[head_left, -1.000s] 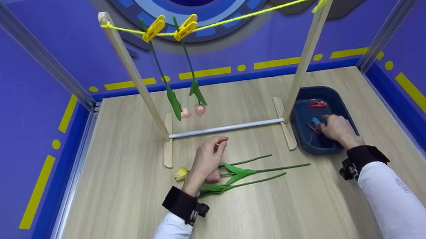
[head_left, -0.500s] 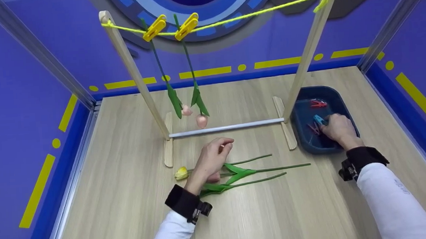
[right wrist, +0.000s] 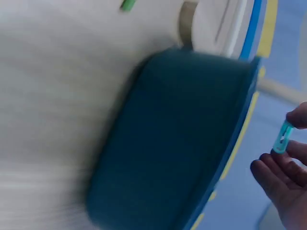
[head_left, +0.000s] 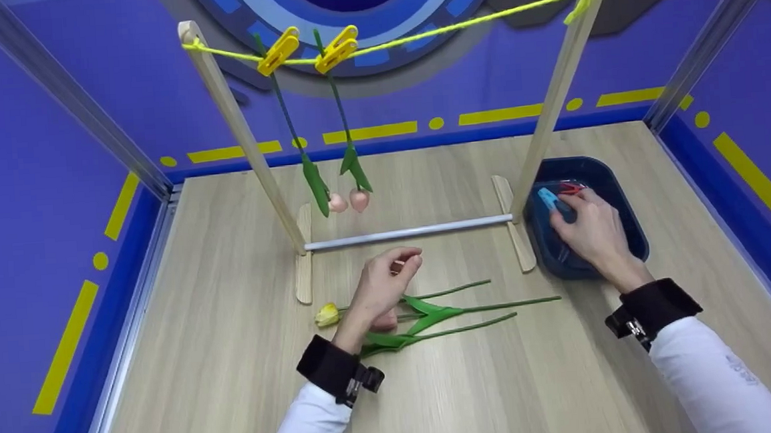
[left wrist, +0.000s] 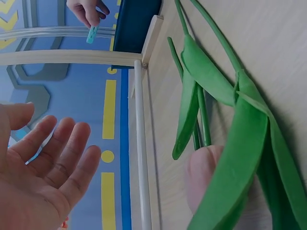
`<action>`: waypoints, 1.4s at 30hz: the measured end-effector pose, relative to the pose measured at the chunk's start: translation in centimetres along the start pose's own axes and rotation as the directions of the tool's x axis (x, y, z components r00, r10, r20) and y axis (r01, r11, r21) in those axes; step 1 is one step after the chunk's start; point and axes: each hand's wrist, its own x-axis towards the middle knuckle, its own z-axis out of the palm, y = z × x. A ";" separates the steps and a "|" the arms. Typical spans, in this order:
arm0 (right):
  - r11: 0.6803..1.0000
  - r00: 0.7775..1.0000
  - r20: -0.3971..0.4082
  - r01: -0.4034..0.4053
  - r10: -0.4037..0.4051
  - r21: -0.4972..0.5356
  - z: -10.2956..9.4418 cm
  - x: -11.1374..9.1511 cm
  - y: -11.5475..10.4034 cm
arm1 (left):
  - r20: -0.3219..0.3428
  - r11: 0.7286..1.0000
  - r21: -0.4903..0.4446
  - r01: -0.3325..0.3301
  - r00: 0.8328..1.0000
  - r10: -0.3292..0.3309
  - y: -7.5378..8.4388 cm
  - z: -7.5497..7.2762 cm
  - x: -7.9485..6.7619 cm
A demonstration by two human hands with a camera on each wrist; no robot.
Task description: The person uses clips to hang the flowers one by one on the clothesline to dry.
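My right hand (head_left: 594, 234) pinches a light blue clothespin (head_left: 548, 199) between thumb and fingers, above the dark blue tub (head_left: 632, 228). In the right wrist view the same clothespin (right wrist: 283, 137) juts from the fingertips. My left hand (head_left: 382, 287) hovers over the lying tulips with relaxed fingers and holds nothing. Under it are a yellow tulip (head_left: 327, 314) and a pink tulip (head_left: 385, 321); a third tulip's bloom is hidden by my wrist. Two pale pink tulips (head_left: 359, 200) hang head down from a yellow cord (head_left: 454, 27), each clipped by a yellow clothespin (head_left: 336, 49).
Wooden posts (head_left: 562, 92) hold the cord, joined low by a white rod (head_left: 410, 232). A red clothespin (head_left: 570, 188) lies in the tub, partly behind my right hand. Blue walls (head_left: 36, 198) enclose the tabletop (head_left: 233, 359) at the back and sides.
My right hand has lifted the light blue clothespin from the tub's floor and moved it left and away from me. The left hand stays nearly still. The hanging tulips sway slightly.
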 end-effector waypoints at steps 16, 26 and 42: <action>0.919 0.936 -0.129 0.348 -0.329 0.185 2.0 -1.5 -7.2 | 0.026 0.923 -0.313 0.223 0.974 -0.226 -0.2 -0.1 1.0; 0.890 0.915 -0.096 0.404 -0.392 0.210 4.1 -2.7 -9.6 | 0.146 0.847 -0.383 0.368 0.930 -0.338 -0.9 0.2 1.7; 0.820 0.868 -0.055 0.484 -0.493 0.306 6.5 -3.9 -12.5 | 0.239 0.813 -0.421 0.403 0.914 -0.329 -0.5 1.4 2.0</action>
